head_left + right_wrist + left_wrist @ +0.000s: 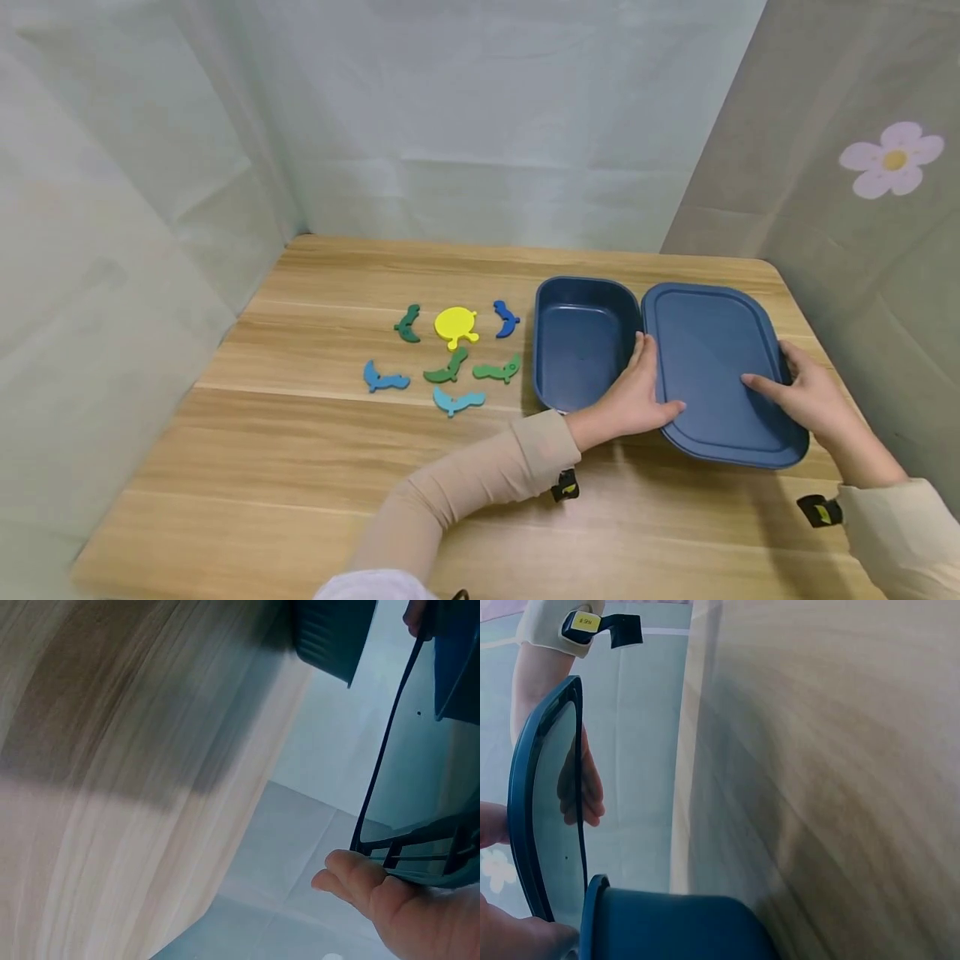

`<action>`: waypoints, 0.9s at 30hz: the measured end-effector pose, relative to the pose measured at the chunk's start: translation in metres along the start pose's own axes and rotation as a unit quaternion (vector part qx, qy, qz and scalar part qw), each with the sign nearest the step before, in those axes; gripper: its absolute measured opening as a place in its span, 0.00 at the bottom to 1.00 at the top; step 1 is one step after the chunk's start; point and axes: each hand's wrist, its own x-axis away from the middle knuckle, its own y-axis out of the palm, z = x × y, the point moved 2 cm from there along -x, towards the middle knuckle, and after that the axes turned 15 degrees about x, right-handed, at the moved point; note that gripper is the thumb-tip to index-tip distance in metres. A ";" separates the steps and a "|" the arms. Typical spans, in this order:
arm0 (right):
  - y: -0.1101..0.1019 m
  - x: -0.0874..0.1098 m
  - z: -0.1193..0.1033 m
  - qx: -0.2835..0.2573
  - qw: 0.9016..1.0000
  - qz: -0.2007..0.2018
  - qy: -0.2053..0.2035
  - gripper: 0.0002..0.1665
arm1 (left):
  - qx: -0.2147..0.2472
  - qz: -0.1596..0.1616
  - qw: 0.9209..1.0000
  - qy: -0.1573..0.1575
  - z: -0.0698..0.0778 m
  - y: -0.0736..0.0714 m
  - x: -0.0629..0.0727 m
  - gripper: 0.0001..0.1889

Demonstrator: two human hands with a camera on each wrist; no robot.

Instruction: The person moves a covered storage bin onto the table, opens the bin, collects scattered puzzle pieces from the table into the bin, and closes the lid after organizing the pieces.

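A dark blue rectangular lid (712,358) is held raised over the right side of the table, beside a dark blue open box (577,342). My left hand (636,396) grips the lid's left edge, thumb on top, close against the box's right rim. At the opposite edge my right hand (813,396) holds the lid, thumb on top and fingers curled beneath. In the left wrist view the lid (523,795) stands apart from the table, its glossy underside showing the right hand's fingers (592,787). The right wrist view shows that hand (390,900) under the lid's rim.
Left of the box lie a yellow turtle-like piece (454,323) and several curved pieces, among them a green one (447,367), a dark blue one (506,320) and a light blue one (457,402). The wooden table (300,467) meets hanging cloth (480,125) behind and at the sides.
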 end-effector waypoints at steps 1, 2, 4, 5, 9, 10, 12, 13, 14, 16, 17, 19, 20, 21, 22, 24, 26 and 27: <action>0.001 0.000 0.001 0.000 1.000 -0.001 0.000 0.49 | 0.001 0.004 1.000 -0.002 -0.001 0.001 0.001 0.48; 0.003 0.001 0.002 0.000 1.000 -0.002 0.001 0.49 | 0.002 0.007 1.000 -0.005 -0.001 0.003 0.001 0.48; 0.006 0.003 0.004 -0.001 1.000 -0.010 0.006 0.49 | 0.005 0.010 1.000 -0.011 -0.003 0.006 0.003 0.49; 0.007 0.004 0.006 0.000 1.000 -0.011 0.007 0.48 | 0.008 0.011 1.000 -0.014 -0.004 0.008 0.004 0.49; 0.012 0.007 0.011 0.001 1.000 -0.012 0.012 0.47 | 0.025 0.015 0.999 -0.020 -0.006 0.013 0.005 0.49; 0.013 0.007 0.012 0.001 1.000 -0.010 0.011 0.47 | 0.029 0.017 0.999 -0.021 -0.006 0.014 0.005 0.49; 0.014 0.007 0.014 -0.002 1.000 -0.009 0.008 0.47 | 0.036 0.021 0.999 -0.023 -0.004 0.016 0.005 0.49; 0.014 0.007 0.014 -0.004 1.000 -0.010 0.006 0.46 | 0.040 0.023 0.999 -0.024 -0.004 0.016 0.005 0.49; 0.014 0.007 0.015 -0.005 1.000 -0.013 0.008 0.47 | 0.041 0.024 0.999 -0.025 -0.004 0.017 0.004 0.49; 0.013 0.007 0.016 -0.008 1.000 -0.020 0.010 0.48 | 0.039 0.026 0.999 -0.028 -0.003 0.018 0.004 0.49; 0.012 0.007 0.017 -0.010 1.000 -0.025 0.011 0.49 | 0.037 0.026 0.999 -0.029 -0.003 0.019 0.004 0.49; 0.011 0.006 0.018 -0.006 0.999 -0.028 0.015 0.49 | 0.036 0.027 0.999 -0.030 -0.003 0.020 0.004 0.48; 0.010 0.006 0.019 -0.005 0.999 -0.030 0.017 0.50 | 0.035 0.027 0.998 -0.032 -0.003 0.020 0.005 0.48; 0.010 0.005 0.019 -0.002 0.999 -0.028 0.017 0.49 | 0.035 0.028 0.998 -0.033 -0.004 0.021 0.005 0.48; 0.009 0.005 0.019 -0.001 0.999 -0.028 0.017 0.49 | 0.035 0.029 0.998 -0.034 -0.004 0.021 0.005 0.48; 0.009 0.004 0.020 0.004 1.000 -0.024 0.019 0.49 | 0.038 0.030 0.998 -0.035 -0.005 0.023 0.005 0.49; 0.009 0.003 0.021 0.003 1.000 -0.023 0.020 0.49 | 0.035 0.030 0.998 -0.032 -0.005 0.024 0.005 0.49; 0.009 0.002 0.021 0.003 1.000 -0.022 0.022 0.49 | 0.034 0.029 0.999 -0.031 -0.005 0.025 0.004 0.49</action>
